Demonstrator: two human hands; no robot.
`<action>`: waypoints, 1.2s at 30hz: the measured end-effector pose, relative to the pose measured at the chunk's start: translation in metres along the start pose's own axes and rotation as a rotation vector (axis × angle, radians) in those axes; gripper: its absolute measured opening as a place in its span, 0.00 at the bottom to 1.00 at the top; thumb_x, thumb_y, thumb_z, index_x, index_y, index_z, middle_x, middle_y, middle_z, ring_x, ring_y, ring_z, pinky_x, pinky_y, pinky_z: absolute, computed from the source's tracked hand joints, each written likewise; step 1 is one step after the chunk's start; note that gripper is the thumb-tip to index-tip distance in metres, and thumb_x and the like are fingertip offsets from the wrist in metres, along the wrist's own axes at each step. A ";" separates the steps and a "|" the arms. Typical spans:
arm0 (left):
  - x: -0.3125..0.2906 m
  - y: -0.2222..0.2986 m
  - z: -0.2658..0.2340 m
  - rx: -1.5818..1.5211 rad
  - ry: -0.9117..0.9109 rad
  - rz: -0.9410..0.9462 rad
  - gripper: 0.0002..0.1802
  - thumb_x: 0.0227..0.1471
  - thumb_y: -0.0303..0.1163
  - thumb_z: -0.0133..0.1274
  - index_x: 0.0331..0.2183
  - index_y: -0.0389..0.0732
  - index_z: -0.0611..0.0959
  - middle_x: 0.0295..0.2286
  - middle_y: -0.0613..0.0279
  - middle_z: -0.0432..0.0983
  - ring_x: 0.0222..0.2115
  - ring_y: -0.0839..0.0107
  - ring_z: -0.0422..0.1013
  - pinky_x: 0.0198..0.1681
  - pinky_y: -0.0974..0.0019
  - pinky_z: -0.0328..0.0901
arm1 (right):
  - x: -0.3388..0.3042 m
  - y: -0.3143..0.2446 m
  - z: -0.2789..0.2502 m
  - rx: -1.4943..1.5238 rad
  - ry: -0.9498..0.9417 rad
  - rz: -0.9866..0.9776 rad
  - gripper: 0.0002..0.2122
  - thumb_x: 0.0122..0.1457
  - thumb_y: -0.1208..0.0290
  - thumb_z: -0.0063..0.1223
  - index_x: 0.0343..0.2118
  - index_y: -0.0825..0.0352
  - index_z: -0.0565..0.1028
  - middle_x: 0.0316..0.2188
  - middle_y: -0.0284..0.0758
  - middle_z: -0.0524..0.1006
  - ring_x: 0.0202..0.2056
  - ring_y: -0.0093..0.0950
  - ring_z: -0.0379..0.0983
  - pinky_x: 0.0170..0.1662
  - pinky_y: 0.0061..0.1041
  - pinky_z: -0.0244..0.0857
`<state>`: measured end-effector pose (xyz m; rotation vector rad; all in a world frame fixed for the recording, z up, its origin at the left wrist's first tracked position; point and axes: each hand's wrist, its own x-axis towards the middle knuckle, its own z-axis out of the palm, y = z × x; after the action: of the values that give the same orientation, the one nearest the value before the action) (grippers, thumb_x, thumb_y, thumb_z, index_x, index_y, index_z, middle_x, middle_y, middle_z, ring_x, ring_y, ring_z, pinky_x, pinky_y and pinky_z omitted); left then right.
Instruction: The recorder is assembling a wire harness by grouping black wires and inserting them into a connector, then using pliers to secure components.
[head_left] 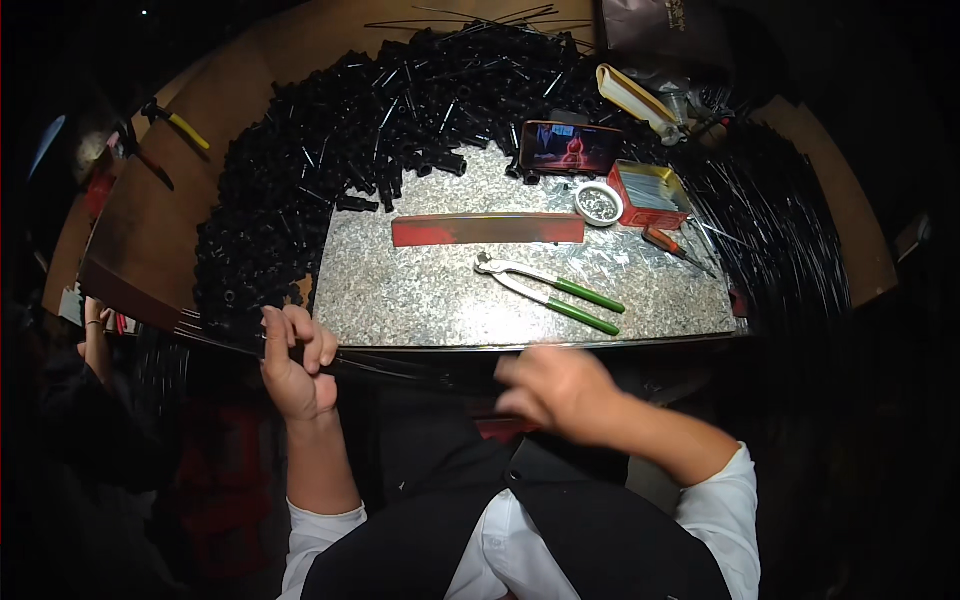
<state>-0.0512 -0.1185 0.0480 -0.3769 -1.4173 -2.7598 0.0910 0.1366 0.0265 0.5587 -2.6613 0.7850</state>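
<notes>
My left hand [298, 372] is at the front left of the speckled board [400, 300], its fingers curled round a few thin dark rods [385, 368]. The rods reach out past the hand on both sides, along the board's front edge. My right hand [568, 395] is just in front of that edge, to the right of the rods; motion smears its fingers, so whether it holds anything does not show. Pincers [545, 290] with green handles lie on the board beyond it. Farther back is a flat red-and-brown strip [490, 229].
Black tubular parts [330, 130] are heaped behind and left. A lit phone [570, 148], a white bowl [600, 203] of small bits, a red tin [650, 200] and an orange-handled tool [665, 242] sit at right. Long thin rods [790, 220] lie beyond. A person's hand [97, 312] shows far left.
</notes>
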 end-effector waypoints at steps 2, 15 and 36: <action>0.005 0.000 0.005 -0.228 0.053 -0.042 0.20 0.61 0.42 0.41 0.19 0.46 0.62 0.19 0.69 0.58 0.10 0.84 0.49 0.15 0.78 0.50 | -0.021 -0.012 0.035 0.492 -0.218 -0.026 0.13 0.54 0.61 0.56 0.32 0.68 0.76 0.26 0.39 0.70 0.28 0.37 0.70 0.32 0.33 0.66; -0.072 -0.062 0.060 -0.526 -0.068 -0.793 0.37 0.57 0.61 0.30 0.34 0.34 0.75 0.35 0.49 0.73 0.37 0.62 0.70 0.45 0.58 0.64 | 0.003 -0.008 -0.082 0.678 0.251 -0.053 0.20 0.50 0.55 0.60 0.33 0.71 0.76 0.34 0.45 0.73 0.35 0.30 0.72 0.39 0.26 0.66; -0.010 0.018 0.090 0.035 -0.570 0.111 0.18 0.50 0.25 0.56 0.42 0.36 0.69 0.27 0.59 0.72 0.26 0.75 0.71 0.32 0.72 0.69 | 0.022 0.011 0.036 0.519 -0.520 0.213 0.13 0.52 0.63 0.59 0.25 0.69 0.76 0.22 0.37 0.75 0.25 0.27 0.74 0.29 0.26 0.67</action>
<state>-0.0207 -0.0579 0.1101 -1.2769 -1.4635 -2.6428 0.0603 0.1184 0.0011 0.6824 -3.0110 1.6123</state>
